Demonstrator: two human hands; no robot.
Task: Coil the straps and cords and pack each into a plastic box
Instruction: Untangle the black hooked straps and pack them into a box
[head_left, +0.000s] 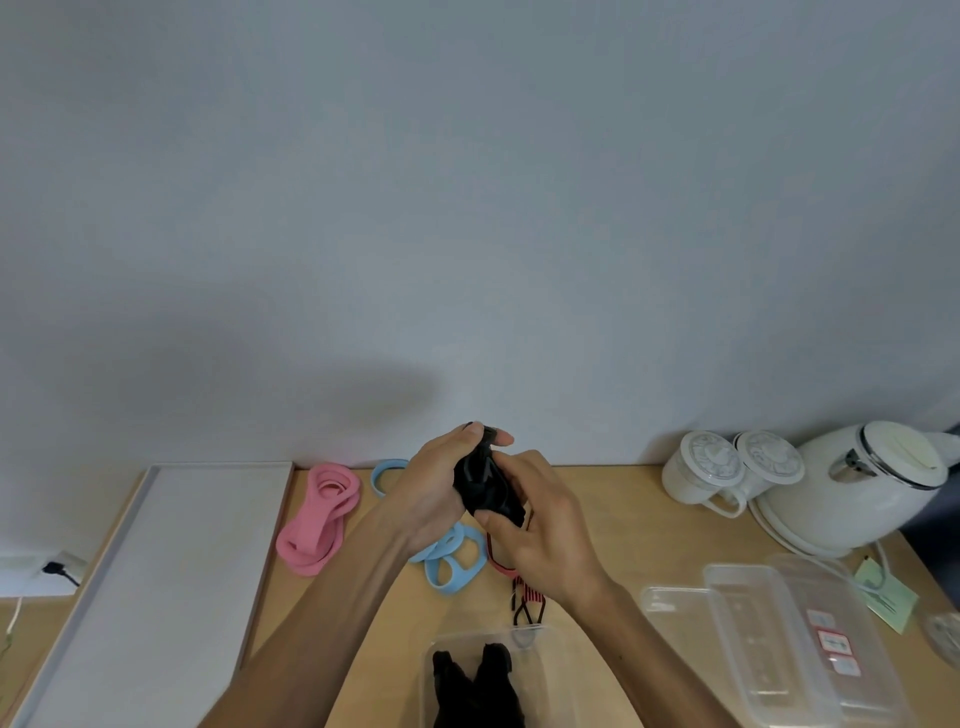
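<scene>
Coiling in hand: the black strap (483, 483) was held above the table's middle, bunched into a soft dark bundle, probably so that its loops could not spring loose.
Left hand (431, 488): curled round the bundle's left side, fingertips over its far end.
Right hand (540, 535): wrapped round its near-right end, thumb pinching.
Near box (427, 670): clear thin plastic, open below the hands, holding dark pieces (478, 675); likely set for a short drop.
Waiting: pink bands (317, 519) and blue bands (452, 569), flat rubbery loops; red-and-black cord (524, 597).
Spare boxes (769, 649): clear, stacked, right.
</scene>
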